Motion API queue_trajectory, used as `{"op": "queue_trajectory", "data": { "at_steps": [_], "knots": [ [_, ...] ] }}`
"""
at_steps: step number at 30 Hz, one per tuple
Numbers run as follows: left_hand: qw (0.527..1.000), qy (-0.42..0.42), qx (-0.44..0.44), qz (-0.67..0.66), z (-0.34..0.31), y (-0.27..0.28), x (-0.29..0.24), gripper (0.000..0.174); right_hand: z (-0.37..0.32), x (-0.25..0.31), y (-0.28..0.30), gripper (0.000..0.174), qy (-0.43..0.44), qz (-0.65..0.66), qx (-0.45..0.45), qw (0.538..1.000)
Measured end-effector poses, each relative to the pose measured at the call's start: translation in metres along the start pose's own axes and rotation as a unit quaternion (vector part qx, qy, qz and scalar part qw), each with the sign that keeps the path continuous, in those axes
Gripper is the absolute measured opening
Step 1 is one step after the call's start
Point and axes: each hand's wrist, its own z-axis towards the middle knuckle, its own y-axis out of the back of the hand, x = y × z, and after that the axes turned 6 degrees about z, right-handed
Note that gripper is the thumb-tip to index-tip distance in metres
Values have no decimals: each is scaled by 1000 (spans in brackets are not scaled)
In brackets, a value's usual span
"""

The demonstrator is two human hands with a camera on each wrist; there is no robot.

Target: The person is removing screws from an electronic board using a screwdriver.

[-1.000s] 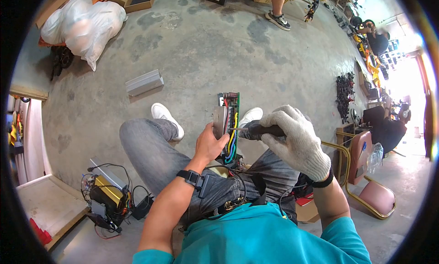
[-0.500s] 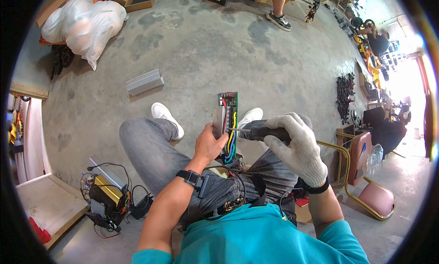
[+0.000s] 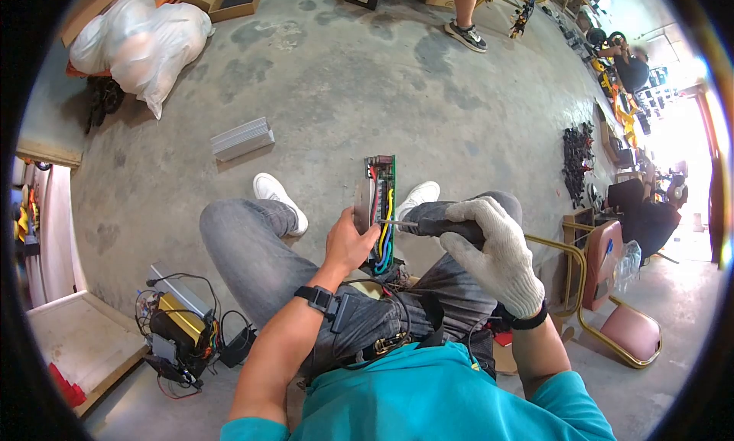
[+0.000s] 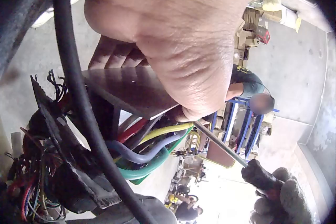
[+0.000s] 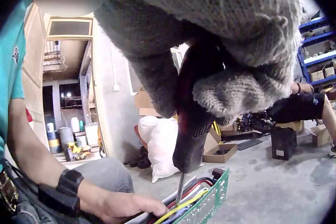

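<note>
My bare left hand (image 3: pixel 350 246) grips a circuit board assembly (image 3: pixel 388 168) by the flat metal plate (image 4: pixel 131 90) along its side. Red, black, yellow, blue and green wires (image 4: pixel 152 153) run along the green board (image 5: pixel 207 211). In my right hand (image 3: pixel 501 257), which wears a knitted glove, is a screwdriver with a thick dark handle (image 5: pixel 191 145). Its metal shaft (image 3: pixel 403 223) points left into the assembly beside the left thumb, and the tip is hidden among the wires. The assembly is held up between my knees.
A finned aluminium case (image 3: pixel 242 139) lies on the concrete floor ahead. To my left sits a gold-coloured unit (image 3: pixel 182 319) with tangled cables. A folding chair (image 3: pixel 623 319) stands to the right, and white plastic bags (image 3: pixel 145 47) lie at the far left. Another person's leg (image 3: pixel 464 9) shows ahead.
My right hand has come down and slightly toward my body, with the screwdriver shaft now lower along the wires. The assembly has turned a little; my left hand keeps its grip.
</note>
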Motion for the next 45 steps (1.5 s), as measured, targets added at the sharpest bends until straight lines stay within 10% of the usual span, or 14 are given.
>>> {"op": "queue_trajectory", "data": {
  "at_steps": [45],
  "knots": [
    [1000, 4, -11, 22, 0, -1, -2, 55, 14, 22, 5, 28, 52, -66, 35, 996]
  ]
}}
